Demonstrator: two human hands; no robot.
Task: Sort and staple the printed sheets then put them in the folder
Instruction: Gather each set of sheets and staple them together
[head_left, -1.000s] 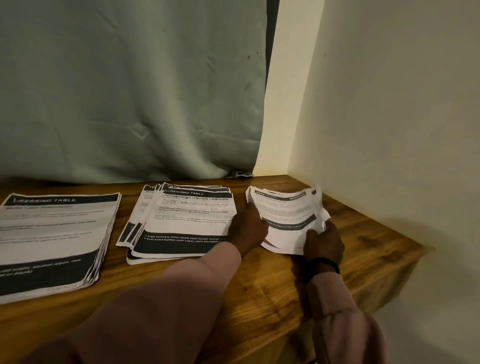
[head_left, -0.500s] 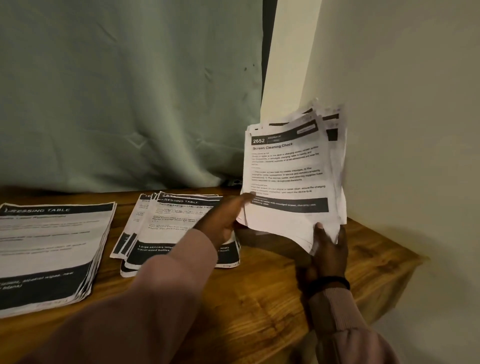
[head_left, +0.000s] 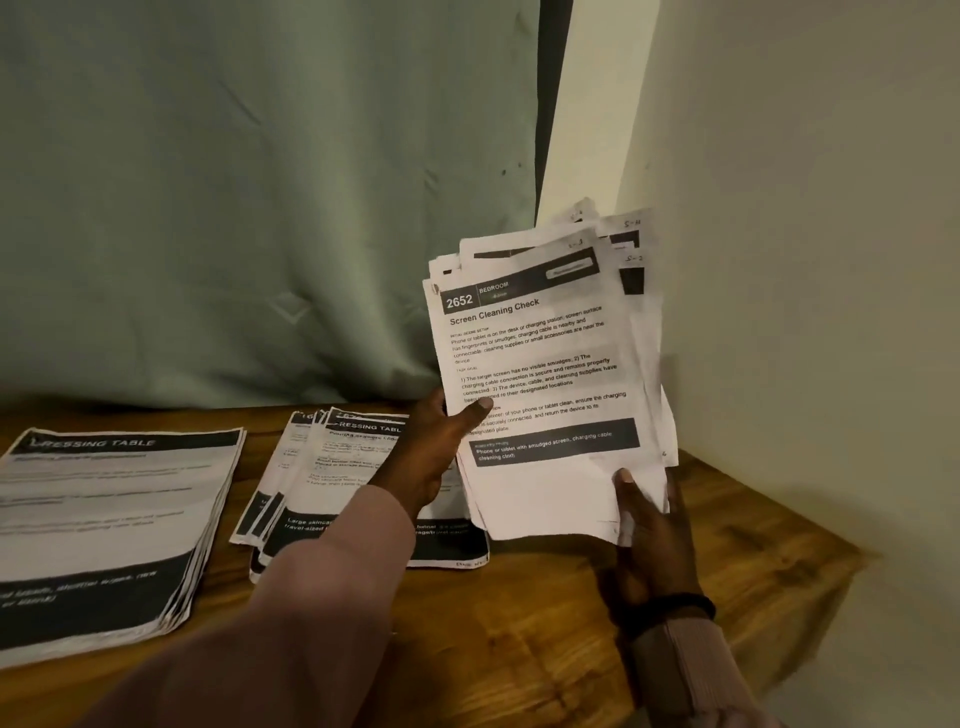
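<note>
A loose, uneven sheaf of white printed sheets (head_left: 550, 374) with black header bands stands nearly upright above the right end of the table, lifted clear of it. Its front page reads "2652 BEDROOM" and "Screen Cleaning Check", and the pages behind fan out unevenly at the top right corner. The left hand (head_left: 434, 447) pinches the sheaf's left edge, thumb laid across the front page and fingers hidden behind. The right hand (head_left: 652, 525) grips the lower right corner, thumb on the front, fingers curled around the back; a dark band (head_left: 670, 608) circles that wrist above a pale pink ribbed sleeve (head_left: 685, 670).

Just left of the held sheaf, partly under the left forearm, a splayed pile of printed sheets headed "DRESSING TABLE" (head_left: 332, 467) lies flat on the brown wooden table (head_left: 519, 623). Farther left, apart from it, rests a thicker, neater stack of printed pages (head_left: 104, 519) with the same heading. A pale green curtain (head_left: 260, 182) hangs behind the table, and a cream wall (head_left: 805, 260) meets it at the right corner.
</note>
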